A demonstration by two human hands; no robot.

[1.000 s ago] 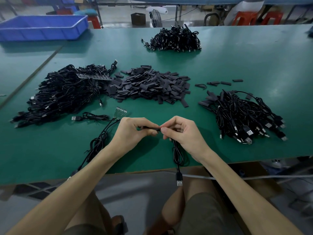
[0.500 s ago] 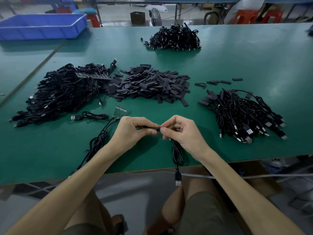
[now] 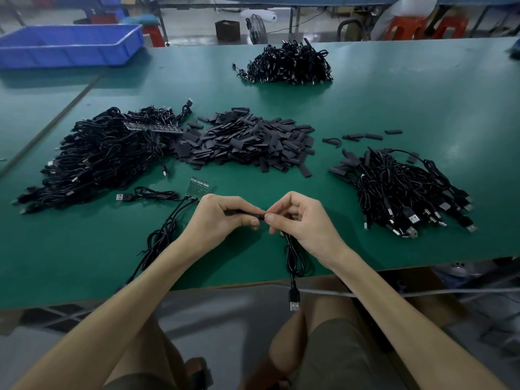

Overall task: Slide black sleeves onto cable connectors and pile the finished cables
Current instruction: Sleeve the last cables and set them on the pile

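1. Both hands are busy just above the near part of the green tabletop (image 3: 394, 108). The left hand (image 3: 222, 218) is curled round a slim black tubular sleeve (image 3: 250, 213), and the right hand (image 3: 298, 220) pinches the end of a thin black cable (image 3: 291, 254) at the sleeve's mouth. Fingertips hide the connector, so I can't tell how far in it sits.
2. The sleeve looks soft. Squeezed too hard, its mouth could flatten, and the connector might catch on the lip and buckle it.
3. The cable loops down from the right hand, and its silver-tipped USB plug (image 3: 294, 301) dangles below the tabletop's near edge. A snag there could tug the end out of the pinch.
4. A small green circuit board (image 3: 197, 188) with its black leads lies just beside the left hand, where a sweeping forearm might drag it.
5. The tangled pile of finished black cables (image 3: 399, 190) sits to the right, and the heap of loose black sleeves (image 3: 247, 142) lies beyond the hands. A careless toss could scatter either one.
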